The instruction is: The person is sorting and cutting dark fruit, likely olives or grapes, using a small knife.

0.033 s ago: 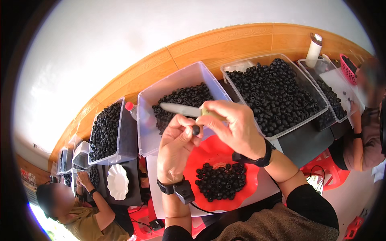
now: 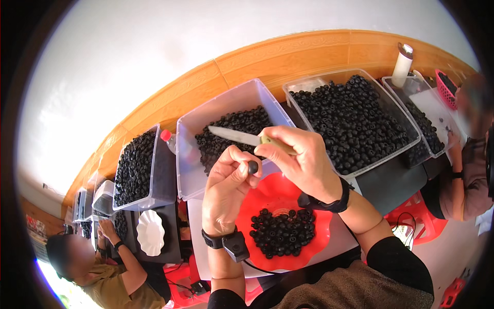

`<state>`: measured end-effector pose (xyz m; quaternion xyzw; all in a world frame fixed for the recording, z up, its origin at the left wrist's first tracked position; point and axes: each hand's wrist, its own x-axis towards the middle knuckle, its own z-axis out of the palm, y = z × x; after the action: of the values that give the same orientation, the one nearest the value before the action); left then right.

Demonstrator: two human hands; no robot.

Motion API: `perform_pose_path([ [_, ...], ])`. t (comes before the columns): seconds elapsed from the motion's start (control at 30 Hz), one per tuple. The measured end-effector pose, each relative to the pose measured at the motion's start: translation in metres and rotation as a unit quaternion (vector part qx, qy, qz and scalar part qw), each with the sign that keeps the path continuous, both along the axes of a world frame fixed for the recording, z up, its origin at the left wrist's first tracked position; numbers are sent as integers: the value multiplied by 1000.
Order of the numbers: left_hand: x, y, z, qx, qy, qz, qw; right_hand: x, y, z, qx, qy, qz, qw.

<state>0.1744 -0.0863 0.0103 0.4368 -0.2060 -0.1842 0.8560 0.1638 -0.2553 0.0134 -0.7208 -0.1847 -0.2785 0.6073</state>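
My left hand [image 2: 226, 177] pinches one small black round piece [image 2: 252, 167] between thumb and fingertips. In my right hand [image 2: 303, 162] is a knife [image 2: 234, 135] with a green handle, its blade pointing left, above the pinched piece and apart from it. Below both hands sits a red wavy-edged bowl [image 2: 321, 226] with a heap of black pieces [image 2: 283, 234] in it; several show holes in their middles. Behind the hands stands a clear bin [image 2: 188, 177] partly filled with similar black pieces [image 2: 234, 123].
A second clear bin [image 2: 355, 172], heaped with black pieces, stands to the right. Farther left are another full bin [image 2: 154, 175], a red-capped bottle [image 2: 166, 136] and a white scalloped dish [image 2: 151, 233]. One person [image 2: 110, 273] works at left, another [image 2: 471, 170] at right.
The knife has swung so its tip sits higher and its blade slopes down toward the handle. The left hand and its black piece have shifted very slightly.
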Motion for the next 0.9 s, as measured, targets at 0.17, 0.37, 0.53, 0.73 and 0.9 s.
perform_pose_path([
  [0.17, 6, 2, -4, -53, 52, -25, 997, -3, 0, -1, 45, 59, 69, 995],
  [0.37, 2, -2, 2, -38, 93, 12, 995, -5, 9, -1, 65, 85, 167, 980],
  [0.53, 6, -4, 0, -47, 51, -41, 997, -4, 7, 1, 159, 161, 274, 935],
  [0.73, 5, -4, -1, -53, 43, -33, 997, -1, 7, -3, 234, 172, 351, 890],
  [0.9, 4, -5, 0, -43, 52, -17, 998, 0, 6, -5, 230, 160, 342, 897],
])
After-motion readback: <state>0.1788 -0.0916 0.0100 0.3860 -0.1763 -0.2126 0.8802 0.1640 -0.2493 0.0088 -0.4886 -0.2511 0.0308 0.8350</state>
